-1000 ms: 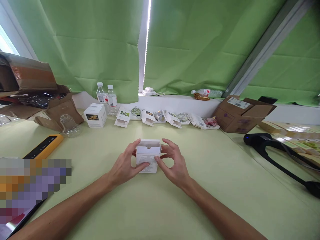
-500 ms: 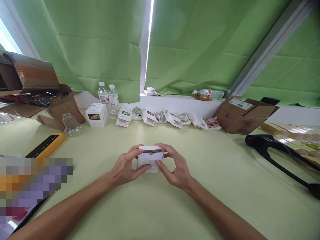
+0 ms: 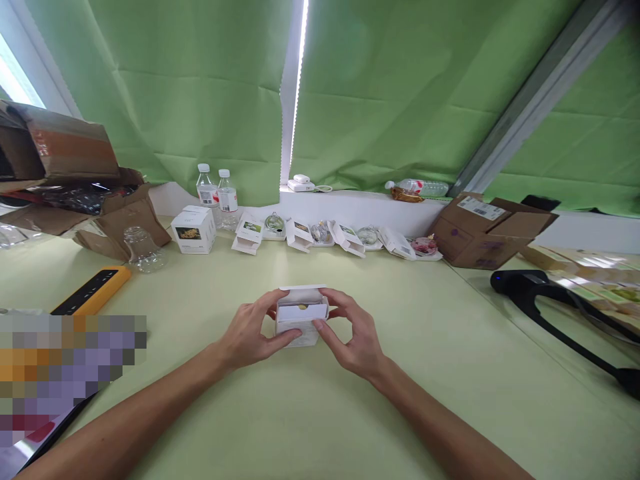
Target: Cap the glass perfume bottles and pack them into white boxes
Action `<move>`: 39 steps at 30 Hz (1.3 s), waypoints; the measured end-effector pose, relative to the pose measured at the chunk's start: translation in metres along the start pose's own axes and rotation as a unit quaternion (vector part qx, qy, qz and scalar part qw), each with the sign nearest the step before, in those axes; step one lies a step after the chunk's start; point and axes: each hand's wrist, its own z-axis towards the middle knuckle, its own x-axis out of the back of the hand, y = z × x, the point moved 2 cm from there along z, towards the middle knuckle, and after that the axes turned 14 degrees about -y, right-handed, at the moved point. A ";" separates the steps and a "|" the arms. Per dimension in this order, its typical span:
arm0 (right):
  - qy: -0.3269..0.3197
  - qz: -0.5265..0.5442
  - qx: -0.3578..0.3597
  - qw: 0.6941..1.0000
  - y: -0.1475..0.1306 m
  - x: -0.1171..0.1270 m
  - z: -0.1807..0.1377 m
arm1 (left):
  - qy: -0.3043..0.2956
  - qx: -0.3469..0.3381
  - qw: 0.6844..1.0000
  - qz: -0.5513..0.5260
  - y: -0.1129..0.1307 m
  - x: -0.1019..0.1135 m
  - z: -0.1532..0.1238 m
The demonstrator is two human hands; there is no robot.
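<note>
A small white carton [image 3: 300, 323] stands on the pale green table [image 3: 320, 413] in front of me, its top flap lifted and a yellowish thing showing inside. My left hand [image 3: 250, 333] grips its left side, thumb on the front face. My right hand [image 3: 353, 333] grips the right side, thumb at the top front corner and fingers curled round the back.
Along the back edge lie several opened white cartons with small glass items [image 3: 320, 235], a closed white box [image 3: 194, 230], two water bottles [image 3: 216, 192] and a glass jar [image 3: 141, 250]. Cardboard boxes stand at left [image 3: 75, 180] and right [image 3: 483, 230]. A black device [image 3: 565, 303] lies at right.
The carton has been lowered and tipped so its open top faces me, and the flap was pushed down then lifted again. Both hands stayed on it.
</note>
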 end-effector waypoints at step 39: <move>-0.006 0.076 -0.058 0.995 0.003 0.007 0.005 | 0.009 -0.016 0.999 -0.048 0.007 0.009 0.005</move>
